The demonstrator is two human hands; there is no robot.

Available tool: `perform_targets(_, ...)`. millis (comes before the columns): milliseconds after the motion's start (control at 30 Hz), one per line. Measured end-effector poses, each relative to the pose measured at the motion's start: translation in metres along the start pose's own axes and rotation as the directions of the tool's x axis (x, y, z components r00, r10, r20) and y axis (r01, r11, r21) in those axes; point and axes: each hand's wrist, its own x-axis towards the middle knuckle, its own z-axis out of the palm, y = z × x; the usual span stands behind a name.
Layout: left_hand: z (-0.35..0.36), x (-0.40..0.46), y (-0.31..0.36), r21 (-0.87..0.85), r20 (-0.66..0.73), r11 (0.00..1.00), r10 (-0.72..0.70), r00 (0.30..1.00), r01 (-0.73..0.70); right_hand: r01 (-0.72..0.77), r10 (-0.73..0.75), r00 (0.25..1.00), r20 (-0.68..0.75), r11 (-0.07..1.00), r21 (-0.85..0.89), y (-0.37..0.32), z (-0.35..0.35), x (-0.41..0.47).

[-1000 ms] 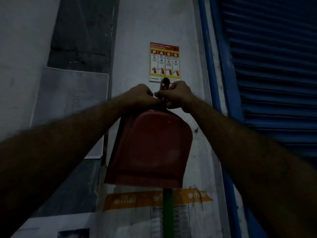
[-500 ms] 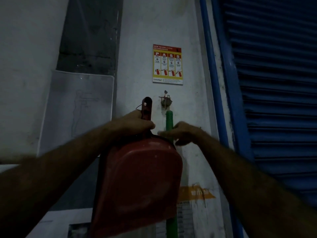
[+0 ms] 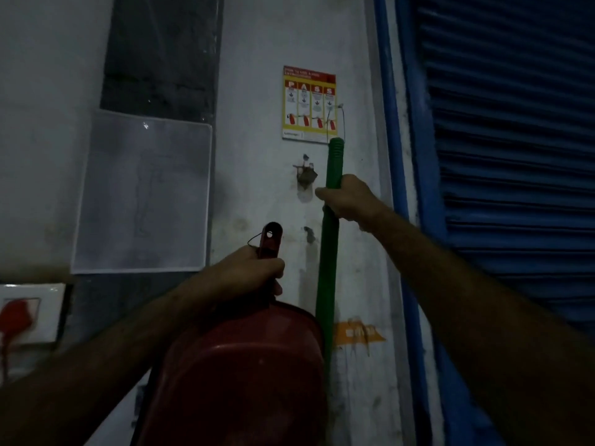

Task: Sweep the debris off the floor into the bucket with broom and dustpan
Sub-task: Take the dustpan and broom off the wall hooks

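Note:
A red plastic dustpan hangs low in the middle of the view, its pan facing me. My left hand is closed around its handle just below the hanging hole. To the right, the green broom handle stands upright against the white wall, a thin wire loop at its top end. My right hand grips this handle near the top. The broom's bristles, the bucket and the debris are out of view.
A wall hook sticks out just left of the broom handle, under a yellow fire-extinguisher poster. A blue roller shutter fills the right side. A clear plastic sheet hangs on the left wall.
The dustpan has come off the hook and dropped lower in my left hand. My right hand left the dustpan handle and closed on the green broom handle.

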Motion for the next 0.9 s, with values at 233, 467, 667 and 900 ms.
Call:
perform_targets(233,0.057,-0.053,-0.070,-0.187,0.174,0.981,0.085,0.981,-0.052,-0.003,0.002,1.000,-0.008,0.997,-0.077,0.017,0.030,-0.157)
perform_targets(467,0.111,-0.164,-0.147,-0.257,0.464,0.964,0.183,0.867,-0.066,-0.140,0.121,0.985,-0.119,0.977,-0.164,0.020,0.078,-0.332)
perform_targets(667,0.157,-0.267,-0.211,-0.385,0.673,0.922,0.251,0.695,0.039,-0.298,0.251,0.940,-0.232,0.934,-0.195,-0.003,0.109,-0.475)
perform_targets(900,0.200,-0.396,-0.246,-0.348,0.803,0.932,0.240,0.545,0.102,-0.810,0.911,0.342,-0.229,0.410,0.420,-0.052,0.084,-0.669)
